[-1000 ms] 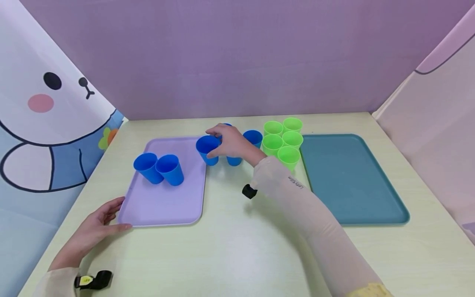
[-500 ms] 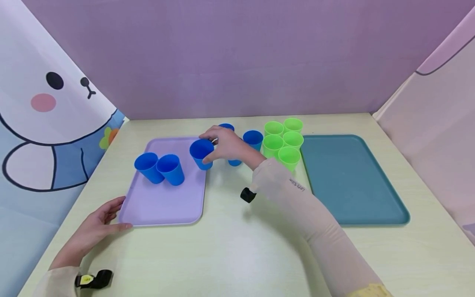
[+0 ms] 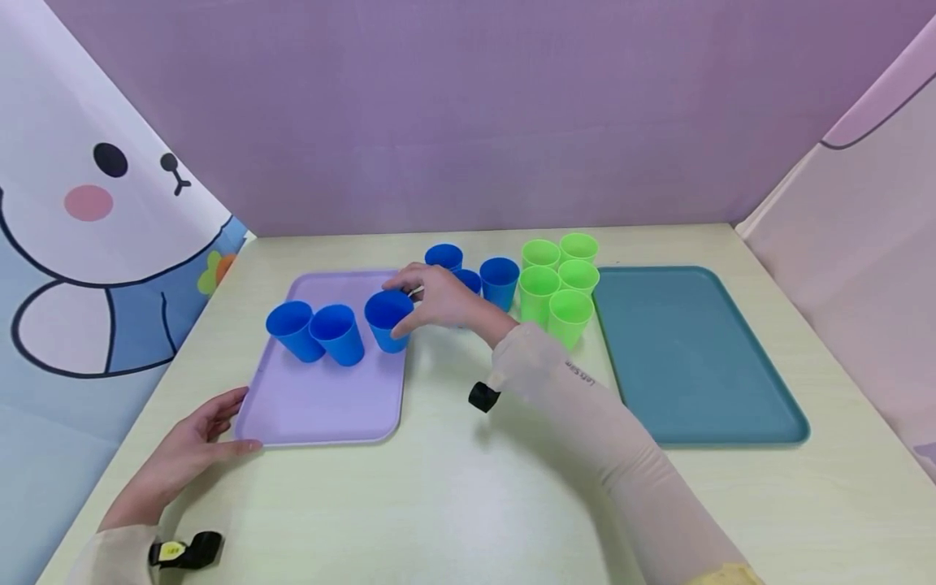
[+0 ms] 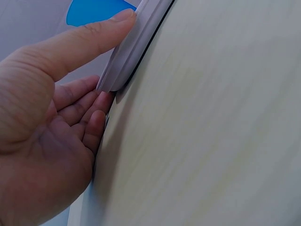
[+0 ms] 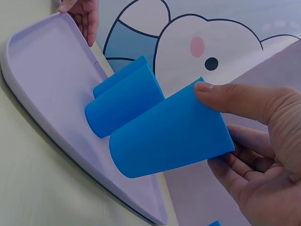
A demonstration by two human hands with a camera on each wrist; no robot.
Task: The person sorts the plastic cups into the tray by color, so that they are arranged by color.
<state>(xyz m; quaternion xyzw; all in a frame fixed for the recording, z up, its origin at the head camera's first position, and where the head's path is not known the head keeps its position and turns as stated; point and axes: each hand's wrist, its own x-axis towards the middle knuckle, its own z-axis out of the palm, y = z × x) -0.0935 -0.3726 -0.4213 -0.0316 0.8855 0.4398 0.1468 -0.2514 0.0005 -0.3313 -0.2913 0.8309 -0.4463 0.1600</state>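
Right hand (image 3: 444, 298) pinches smooth, tapered blue cup (image 3: 382, 323).

A table (image 3: 439, 496) bears two trays (image 3: 322, 410), green cups (image 3: 537, 302) and blue cups (image 3: 500, 286).

A purple backdrop (image 3: 468, 122) and cartoon-printed sheet (image 3: 58, 422) bordering a pale table (image 3: 431, 512) suggest a staged booth.

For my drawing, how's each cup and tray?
Blue tapered plastic cup, held mouth-up in right grip.
Lilac rectangular plastic tray, flat, corner held by left grip.
Its two blue cups, upright.
Three rear blue cups, upright.
Five green tapered plastic cups, upright.
Teal rectangular plastic tray, flat.
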